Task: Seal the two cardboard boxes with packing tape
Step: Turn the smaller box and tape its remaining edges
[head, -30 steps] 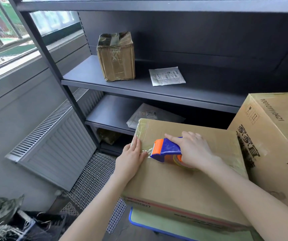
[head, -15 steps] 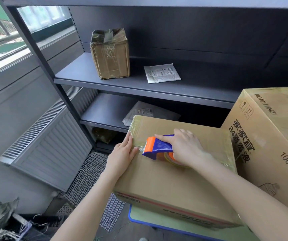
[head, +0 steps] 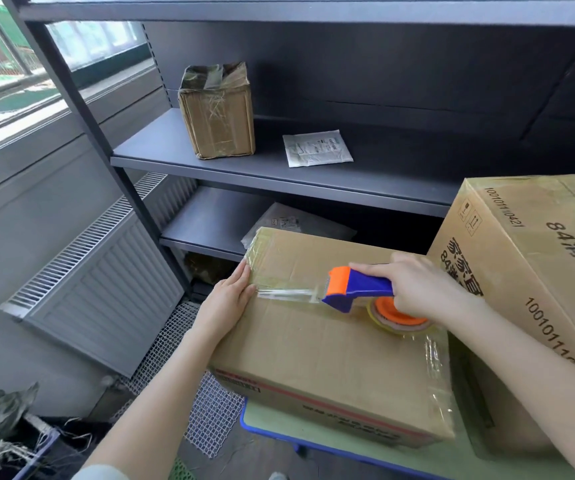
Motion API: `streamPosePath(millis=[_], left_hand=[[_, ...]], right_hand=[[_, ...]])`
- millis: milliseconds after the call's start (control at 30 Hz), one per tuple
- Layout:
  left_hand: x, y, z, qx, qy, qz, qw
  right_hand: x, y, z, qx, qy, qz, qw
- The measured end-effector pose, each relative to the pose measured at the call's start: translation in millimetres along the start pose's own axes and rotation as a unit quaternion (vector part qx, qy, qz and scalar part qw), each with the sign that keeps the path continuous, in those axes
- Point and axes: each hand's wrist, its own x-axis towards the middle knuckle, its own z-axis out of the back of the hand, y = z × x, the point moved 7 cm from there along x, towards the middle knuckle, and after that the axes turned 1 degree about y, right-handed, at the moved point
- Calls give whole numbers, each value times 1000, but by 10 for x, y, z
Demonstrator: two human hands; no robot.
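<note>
Now I see my left hand (head: 225,303) lying flat, fingers straight, pressing the tape strip (head: 288,294) onto the left edge of the lower box (head: 314,358) on the bench (head: 331,448). My right hand (head: 417,289) curls round the blue-and-orange tape dispenser (head: 359,289) on that box's top. The taller box (head: 539,271) stands just beside it.

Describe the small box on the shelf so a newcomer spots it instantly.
Find the dark metal shelving unit. On the shelf below the top one, left end, stands a small cardboard box. Unlike the flat white packet beside it, it is upright and tape-wrapped.
</note>
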Motion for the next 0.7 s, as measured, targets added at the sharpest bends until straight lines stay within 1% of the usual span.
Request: streamPosePath(millis=[167,300,367,433,467,533,600,667,700], left_hand=[[-15,-81,37,-27,-14,-22,999],[-25,-75,14,-22,0,-4,1000],[-10,-63,-8,41,15,28,999],[26,-110,-13,167,21,50,984],[43,-169,-26,209,22,54,976],[50,-403,-170,226,46,26,973],[-24,-756,-464,206,81,-37,974],[-138,-1075,-719,209,89,-86,970],[-175,-1167,-785,220,84,-95,967]], right_hand=[[-172,-40,-8,-13,-27,18,999],[-236,-255,-10,-4,0,-1,1000],[-259,-165,-56,-35,-6,10,999],[-272,-112,-97,-52,-18,11,998],[-277,-123,-106,-54,-22,5,998],[-280,-153,-105,-60,-25,-5,998],[-281,-146,-108,-64,-30,-7,997],[-275,-110,-107,-63,-32,-5,997],[-268,-101,-106,-65,-32,-2,997]])
